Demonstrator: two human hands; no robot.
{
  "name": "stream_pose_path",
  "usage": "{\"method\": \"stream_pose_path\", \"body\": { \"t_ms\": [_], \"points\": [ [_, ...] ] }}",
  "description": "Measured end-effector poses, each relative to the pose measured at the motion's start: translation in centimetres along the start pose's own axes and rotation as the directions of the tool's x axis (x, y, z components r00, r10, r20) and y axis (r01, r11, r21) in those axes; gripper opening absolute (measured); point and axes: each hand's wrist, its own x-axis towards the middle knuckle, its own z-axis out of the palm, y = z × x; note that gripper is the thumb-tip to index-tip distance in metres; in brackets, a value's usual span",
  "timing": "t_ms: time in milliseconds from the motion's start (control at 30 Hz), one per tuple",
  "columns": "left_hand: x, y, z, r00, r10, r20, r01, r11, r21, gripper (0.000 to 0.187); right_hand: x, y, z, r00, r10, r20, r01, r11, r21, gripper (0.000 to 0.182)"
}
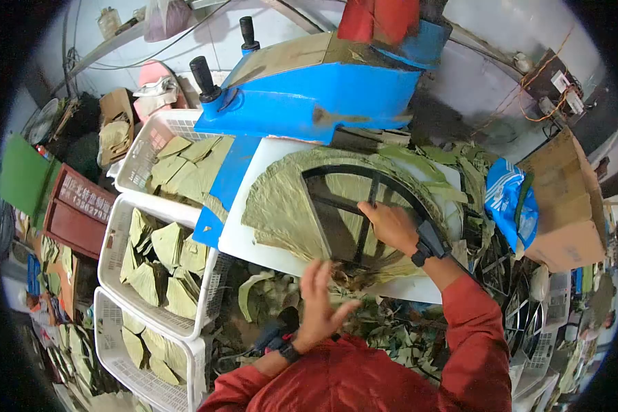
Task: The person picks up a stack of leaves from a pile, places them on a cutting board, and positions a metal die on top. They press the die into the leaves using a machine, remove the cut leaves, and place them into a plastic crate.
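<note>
A stack of large, pale green dried leaves with radiating veins lies folded in a fan shape on a white board. On top of the stack rests a black half-round frame with crossbars. My right hand is closed at the frame's bars, its index finger lying along one of them. My left hand is open, fingers spread and slightly blurred, just in front of the brown stem end of the leaves. Nothing shows in the left hand.
A blue machine with black knobs stands behind the board. White baskets of cut leaf pieces line the left. To the right are a cardboard box and a blue plastic bag. Leaf scraps litter the area below.
</note>
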Motion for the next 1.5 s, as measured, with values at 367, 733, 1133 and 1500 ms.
{"method": "stream_pose_path", "body": {
  "t_ms": [367,733,1133,1500],
  "points": [
    [0.4,-0.7,5.4,0.958,-0.026,-0.287,0.095,0.969,0.227,0.084,0.4,0.3,-0.8,0.999,-0.043,-0.016,0.045,0.986,0.159,0.042],
    [0.9,-0.3,5.8,0.938,0.024,-0.345,0.043,0.982,0.185,0.057,1.2,2.3,0.0,0.996,-0.087,-0.009,0.087,0.98,0.179,0.047],
    [1.1,-1.9,6.3,0.941,0.169,-0.293,-0.024,0.897,0.441,0.087,0.7,1.4,-0.6,0.998,-0.054,-0.029,0.058,0.99,0.128,0.046],
    [2.2,-4.3,5.0,0.961,0.214,-0.175,-0.143,0.927,0.346,0.076,0.9,1.0,0.3,0.998,-0.021,-0.053,0.025,0.998,0.066,0.045]
  ]
}}
